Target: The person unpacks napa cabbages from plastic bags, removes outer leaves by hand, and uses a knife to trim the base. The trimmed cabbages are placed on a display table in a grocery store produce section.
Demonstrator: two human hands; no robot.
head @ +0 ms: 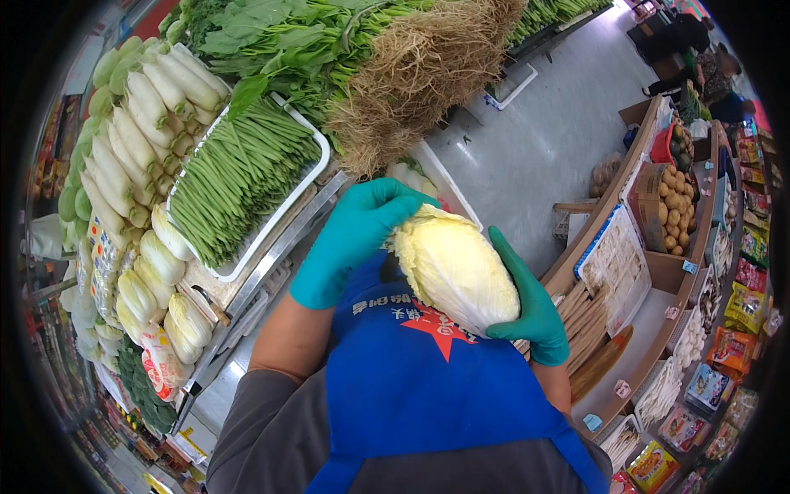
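A pale yellow napa cabbage [457, 268] is held in front of my blue apron [426, 395], tilted with its white base toward the lower right. My right hand [534, 309], in a green rubber glove, cups the base from the right. At the leafy upper end, the gloved fingers of my left hand [364, 231] pinch the outer leaves; the fingertips are partly hidden. Several more napa cabbages [188, 321] lie on the stand at the left. Beside them, near the metal edge, rests a knife with a wooden handle [217, 313].
Green beans [247, 179] fill a white tray, with white radishes [142, 148] behind. Leafy greens [290, 49] with brown roots [426, 74] overhang the stand. A white bin [453, 185] sits below. Potatoes [676, 207] and mushrooms [691, 343] occupy the right shelf. People [710, 68] are far off at upper right.
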